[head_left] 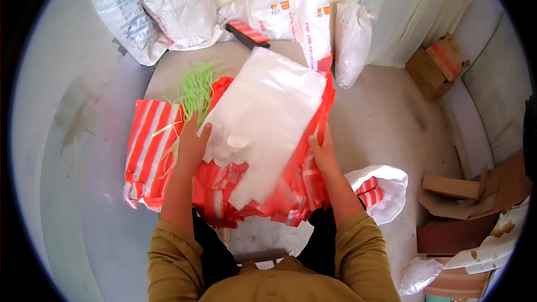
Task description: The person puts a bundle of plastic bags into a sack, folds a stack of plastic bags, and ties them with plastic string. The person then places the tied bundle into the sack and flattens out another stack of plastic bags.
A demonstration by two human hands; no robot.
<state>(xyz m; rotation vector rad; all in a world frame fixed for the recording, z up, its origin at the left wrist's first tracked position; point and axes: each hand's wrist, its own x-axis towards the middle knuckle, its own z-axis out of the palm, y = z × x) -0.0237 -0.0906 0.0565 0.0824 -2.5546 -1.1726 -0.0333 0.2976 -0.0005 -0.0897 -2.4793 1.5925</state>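
Note:
A white plastic bag [268, 100], its handle end toward me, lies over a heap of red-and-white striped plastic bags [218, 201] in front of my body. My left hand [192, 141] is at the left edge of the white bag, thumb and fingers apart. Beside its fingertips is a tuft of pale green plastic strips [196, 90]. On the opposite side, my right hand [324, 151] rests against the edge of the red plastic, thumb apart from the fingers. A folded striped bundle [150, 151] sits left of my left hand.
Stuffed white sacks [182, 5] stand along the back. A dark object with a striped top [248, 33] lies before them. By my right arm stands an open white sack [394, 182] holding striped plastic. Cardboard boxes [433, 67] and flattened cardboard [475, 196] are at the right.

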